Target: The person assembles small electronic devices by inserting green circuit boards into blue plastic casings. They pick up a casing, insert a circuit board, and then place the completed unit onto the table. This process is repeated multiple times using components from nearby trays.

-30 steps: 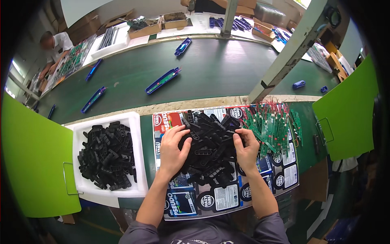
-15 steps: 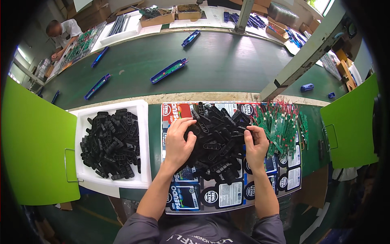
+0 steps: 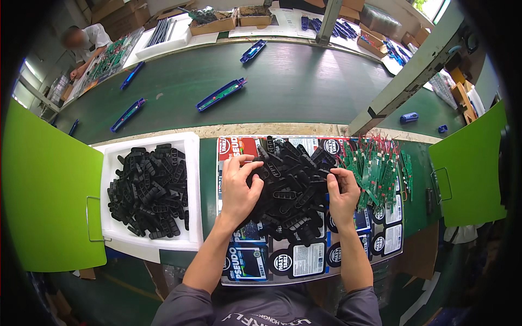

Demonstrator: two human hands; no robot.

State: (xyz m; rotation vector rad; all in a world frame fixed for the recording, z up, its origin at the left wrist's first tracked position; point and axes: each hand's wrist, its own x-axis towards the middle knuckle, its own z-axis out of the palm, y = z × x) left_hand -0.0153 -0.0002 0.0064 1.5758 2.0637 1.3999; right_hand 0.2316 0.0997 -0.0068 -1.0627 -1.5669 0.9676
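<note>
Here the left hand (image 3: 239, 187) lies spread flat on a heap of black plastic parts (image 3: 291, 185). The right hand (image 3: 342, 190) pinches one part at the heap's edge. A white tray (image 3: 193, 190) of the same parts sits just beside it on the counter (image 3: 304, 98).

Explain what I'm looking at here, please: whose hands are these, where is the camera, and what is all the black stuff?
No machine here: a person works with bare hands. The camera sits on that person's head and looks down through a very wide lens, which is why straight edges curve.

The left hand and right hand rest on either side of a heap of small black plastic parts, which lies on a printed sheet. Whether either hand actually grips a part is hard to tell.

Left of them, a white tray holds more black parts. To the right lies a bunch of green circuit boards. Beyond runs a dark green belt carrying long blue pieces. Another worker sits at the far left.
</note>
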